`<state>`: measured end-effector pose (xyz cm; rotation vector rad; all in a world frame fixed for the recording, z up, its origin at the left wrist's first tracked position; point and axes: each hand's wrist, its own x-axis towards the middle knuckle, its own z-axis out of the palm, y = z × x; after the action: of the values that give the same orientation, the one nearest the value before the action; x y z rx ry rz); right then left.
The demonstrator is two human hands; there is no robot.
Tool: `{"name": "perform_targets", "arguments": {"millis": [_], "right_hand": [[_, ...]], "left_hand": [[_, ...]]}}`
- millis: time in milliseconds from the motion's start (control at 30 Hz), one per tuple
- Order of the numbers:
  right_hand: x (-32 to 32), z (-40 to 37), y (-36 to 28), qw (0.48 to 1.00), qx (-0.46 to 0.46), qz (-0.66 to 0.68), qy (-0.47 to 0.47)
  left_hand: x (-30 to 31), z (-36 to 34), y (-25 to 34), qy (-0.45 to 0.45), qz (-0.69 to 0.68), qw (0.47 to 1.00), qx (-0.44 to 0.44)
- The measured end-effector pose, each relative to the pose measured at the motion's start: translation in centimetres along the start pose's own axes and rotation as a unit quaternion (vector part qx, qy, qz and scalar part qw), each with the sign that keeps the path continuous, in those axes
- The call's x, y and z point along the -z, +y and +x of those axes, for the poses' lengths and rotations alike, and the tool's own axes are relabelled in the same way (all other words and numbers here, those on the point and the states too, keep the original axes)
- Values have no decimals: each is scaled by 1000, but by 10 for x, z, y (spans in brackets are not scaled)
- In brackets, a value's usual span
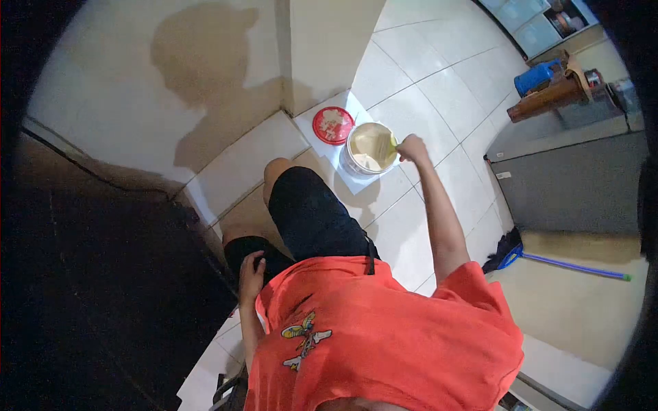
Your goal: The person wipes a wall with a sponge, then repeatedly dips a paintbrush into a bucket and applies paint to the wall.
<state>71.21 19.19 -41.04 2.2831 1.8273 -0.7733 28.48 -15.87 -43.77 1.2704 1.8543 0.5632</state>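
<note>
Head view, brush [389,146] pointing left, in bucket [354,165]

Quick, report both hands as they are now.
Left hand: loosely open, resting on the black shorts, no object visible in it.
Right hand: closed on a yellow-green handle at the bucket's rim.
</note>
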Motion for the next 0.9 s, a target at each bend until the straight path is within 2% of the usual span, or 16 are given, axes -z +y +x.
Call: {"name": "perform_targets", "arguments": {"millis": [67,133,200,267,300,400,533,600,733,767,833,900], "right_hand": [[-34,24,3,997,-10,-25,67],[-51,40,4,998,16,-42,53],[-61,52,3,997,41,-58,41],[-69,64,5,997,30,-69,-25],[-74,70,5,997,32,-70,-28],[-97,94,13,994,21,-78,-73],[-104,99,20,996,34,-41,-66],[-97,92,24,994,53,-92,-8],[-36,15,1,995,18,-95,19],[-41,6,12,990,74,-90,74],[-43,-14,24,987,91,-89,95],[-42,-41,28,977,137,-108,122]], "left_hand": [[-5,-1,-8,25,-18,999,14],[-3,-8,-14,78,-125,988,50],[0,-14,-34,91,-119,987,59],[1,-18,-42,116,-271,947,131],[2,-25,-46,126,-231,951,160],[11,-29,-34,152,-260,930,210],[12,-33,-40,154,-275,928,200],[13,-32,-40,153,-243,941,179],[8,-31,-49,147,-264,929,216],[4,-28,-56,150,-271,930,195],[-2,-23,-65,150,-281,932,174],[-6,-14,-64,154,-247,951,100]]}}
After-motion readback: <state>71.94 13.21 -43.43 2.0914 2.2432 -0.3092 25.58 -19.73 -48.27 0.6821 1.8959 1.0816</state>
